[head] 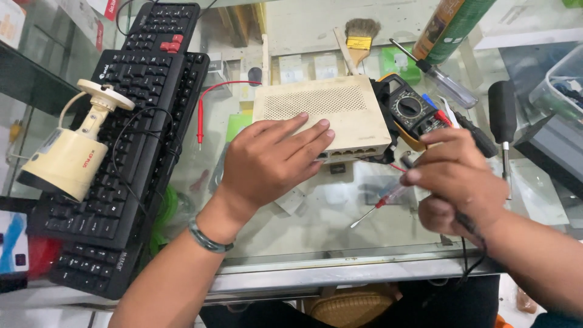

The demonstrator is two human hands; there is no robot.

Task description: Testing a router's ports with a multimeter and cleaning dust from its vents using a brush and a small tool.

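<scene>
A: Count?
B: One beige router (pixel 322 112) on the glass desk (pixel 316 218), two black keyboards (pixel 143 91), one security camera (pixel 67 155), one multimeter (pixel 413 112).
A: Router axis?
B: Long axis left-right; port side faces the person.
A: Hands?
B: Left hand (pixel 270 161) flat on the router, fingers spread. Right hand (pixel 458 182) fingers pinching a black probe (pixel 408 163) near the ports.

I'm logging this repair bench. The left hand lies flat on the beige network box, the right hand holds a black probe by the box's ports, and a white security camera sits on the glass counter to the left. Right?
One detail is off. In the head view the white security camera sits on the black keyboards, not on the glass counter. The left hand does lie flat on the beige network box, and the right hand holds a black probe by its ports.
</scene>
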